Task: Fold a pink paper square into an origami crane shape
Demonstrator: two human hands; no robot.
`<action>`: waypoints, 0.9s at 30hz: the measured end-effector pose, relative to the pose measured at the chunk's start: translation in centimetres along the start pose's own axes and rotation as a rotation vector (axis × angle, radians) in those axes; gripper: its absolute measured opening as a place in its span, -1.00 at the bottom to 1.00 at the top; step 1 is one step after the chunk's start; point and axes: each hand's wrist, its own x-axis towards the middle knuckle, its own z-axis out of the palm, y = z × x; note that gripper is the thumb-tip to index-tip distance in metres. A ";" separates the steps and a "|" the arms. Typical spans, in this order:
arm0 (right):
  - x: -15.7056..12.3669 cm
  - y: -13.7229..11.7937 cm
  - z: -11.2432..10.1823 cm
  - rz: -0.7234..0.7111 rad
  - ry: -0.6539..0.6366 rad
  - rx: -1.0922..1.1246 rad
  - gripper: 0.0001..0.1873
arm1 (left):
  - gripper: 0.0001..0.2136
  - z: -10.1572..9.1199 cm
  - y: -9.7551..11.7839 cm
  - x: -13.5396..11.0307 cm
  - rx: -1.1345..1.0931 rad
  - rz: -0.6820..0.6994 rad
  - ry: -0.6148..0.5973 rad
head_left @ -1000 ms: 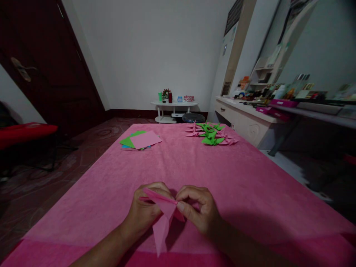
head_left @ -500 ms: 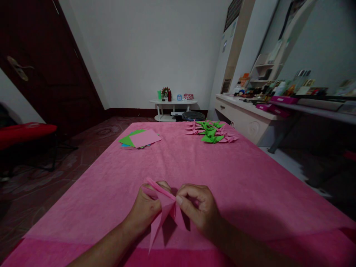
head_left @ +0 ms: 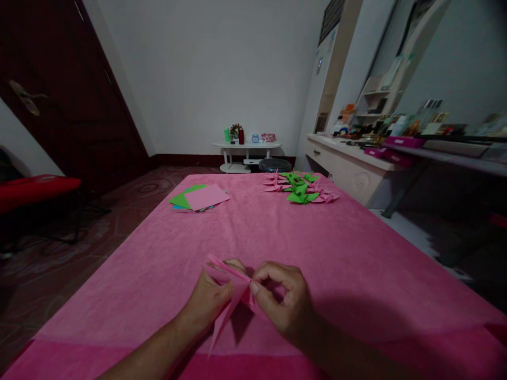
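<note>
Near the front of the pink-covered table [head_left: 253, 232], both hands are on a partly folded pink origami paper [head_left: 232, 304]. My left hand [head_left: 212, 293] grips its left side, thumb on the near face and fingers behind. My right hand [head_left: 284, 295] pinches the narrow fold at the right between thumb and forefinger. One long pointed flap hangs down toward me; the other is mostly behind my right hand.
A stack of square paper sheets [head_left: 206, 197], pink on top, lies at the far left of the table. Several folded green and pink paper cranes [head_left: 301, 189] are grouped at the far right. Beyond stands a small white table [head_left: 247, 144]; a dresser [head_left: 348, 155] is at right.
My left thumb has shifted slightly right along the paper. The right-hand flap has turned up and back behind my right hand, which keeps its pinch in nearly the same place.
</note>
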 end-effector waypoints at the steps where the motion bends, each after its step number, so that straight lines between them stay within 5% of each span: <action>1: 0.0 0.0 0.0 0.000 0.003 -0.003 -0.82 | -0.80 -0.1 -0.4 0.1 -0.030 -0.007 -0.002; 5: 0.0 0.2 0.1 0.023 0.011 -0.007 -0.84 | -0.82 0.1 -0.9 0.3 -0.202 -0.022 -0.053; 11: 0.0 0.4 0.2 0.051 0.051 -0.022 -0.81 | -0.80 1.6 1.4 -0.4 -0.189 -0.135 0.055; 19: 0.1 0.5 0.3 0.096 0.049 0.018 -0.86 | -0.82 1.7 0.6 -0.1 -0.318 -0.196 0.149; 27: 0.2 0.4 0.2 0.094 0.074 0.011 -0.82 | -0.75 2.4 2.7 -0.5 -0.091 -0.124 0.076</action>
